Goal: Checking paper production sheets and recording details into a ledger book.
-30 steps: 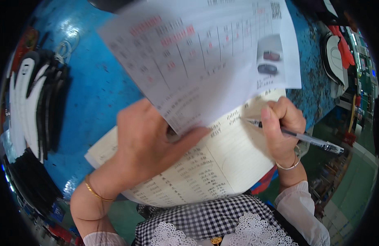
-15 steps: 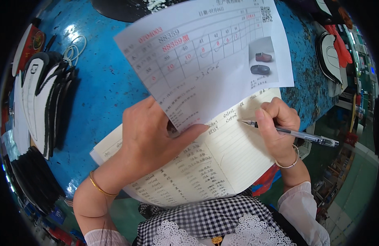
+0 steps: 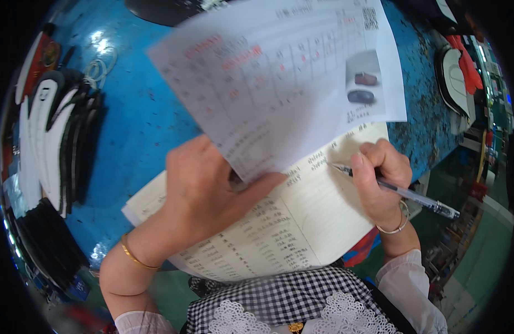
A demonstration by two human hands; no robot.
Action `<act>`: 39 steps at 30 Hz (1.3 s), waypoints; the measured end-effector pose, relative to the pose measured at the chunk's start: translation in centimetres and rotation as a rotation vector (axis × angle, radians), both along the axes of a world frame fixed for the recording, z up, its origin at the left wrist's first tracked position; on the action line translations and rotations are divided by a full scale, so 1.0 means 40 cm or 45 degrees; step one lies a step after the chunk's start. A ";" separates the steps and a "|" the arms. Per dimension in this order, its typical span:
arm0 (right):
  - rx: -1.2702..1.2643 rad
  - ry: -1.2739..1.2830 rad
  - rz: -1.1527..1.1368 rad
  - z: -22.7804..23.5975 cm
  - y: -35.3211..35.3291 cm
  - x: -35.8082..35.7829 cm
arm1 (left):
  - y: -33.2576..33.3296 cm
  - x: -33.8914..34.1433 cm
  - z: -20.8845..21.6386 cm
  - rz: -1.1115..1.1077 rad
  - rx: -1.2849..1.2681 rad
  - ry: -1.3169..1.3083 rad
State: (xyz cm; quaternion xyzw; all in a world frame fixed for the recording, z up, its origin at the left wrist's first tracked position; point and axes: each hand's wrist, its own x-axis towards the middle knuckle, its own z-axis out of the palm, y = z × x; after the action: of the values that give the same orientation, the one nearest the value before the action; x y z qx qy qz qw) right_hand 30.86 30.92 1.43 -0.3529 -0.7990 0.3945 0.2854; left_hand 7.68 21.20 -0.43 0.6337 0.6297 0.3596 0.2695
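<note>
Dipped since half a second ago, the rear end of the slim clear-barrelled pen with a dark grip (image 3: 418, 199) now points lower, and the white printed paper sheet (image 3: 310, 125) has shifted slightly, its print now blurred.
Thumb and fingers of the right hand (image 3: 385, 177) are clamped on the pen, its tip by the last handwritten line on the right page of the open cream-paper notebook (image 3: 337, 214); whether it touches cannot be told. The left hand (image 3: 204, 189) pinches the sheet's lower corner, some fingers hidden, above the notebook at the edge of the scuffed blue table (image 3: 136, 139).
</note>
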 end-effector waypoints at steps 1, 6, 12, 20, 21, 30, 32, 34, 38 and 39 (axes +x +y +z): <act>-0.011 -0.003 -0.006 -0.002 -0.005 0.005 | -0.002 0.002 0.000 0.007 0.008 0.025; -0.043 0.035 0.009 -0.002 -0.005 0.013 | 0.001 0.003 0.033 -0.048 -0.178 -0.047; -0.355 0.094 -0.068 0.022 0.003 0.011 | -0.001 0.003 0.008 -0.003 -0.081 -0.041; -0.231 0.053 0.044 0.015 0.041 0.038 | 0.000 0.006 0.005 0.044 -0.087 -0.058; -0.227 0.049 0.046 0.015 0.043 0.034 | 0.000 0.006 0.004 0.054 -0.083 -0.077; -0.334 0.042 -0.048 0.011 0.032 0.029 | 0.000 0.002 0.029 -0.054 -0.210 -0.084; -0.343 0.053 -0.046 0.012 0.031 0.031 | -0.003 0.005 0.023 -0.054 -0.169 -0.071; -0.335 0.058 -0.041 0.011 0.032 0.035 | -0.007 0.011 0.009 0.032 -0.083 -0.061; -0.318 0.094 -0.063 0.000 0.031 0.035 | 0.000 0.011 0.011 0.012 -0.065 -0.047; -0.322 0.091 -0.067 -0.003 0.033 0.035 | 0.002 0.010 0.008 0.019 -0.069 -0.063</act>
State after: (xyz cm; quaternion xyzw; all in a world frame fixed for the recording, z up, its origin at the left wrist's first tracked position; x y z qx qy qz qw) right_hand 32.28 32.22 1.31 -0.3924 -0.7227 0.4968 0.2773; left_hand 8.09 21.26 -0.11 0.6125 0.6369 0.3600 0.2993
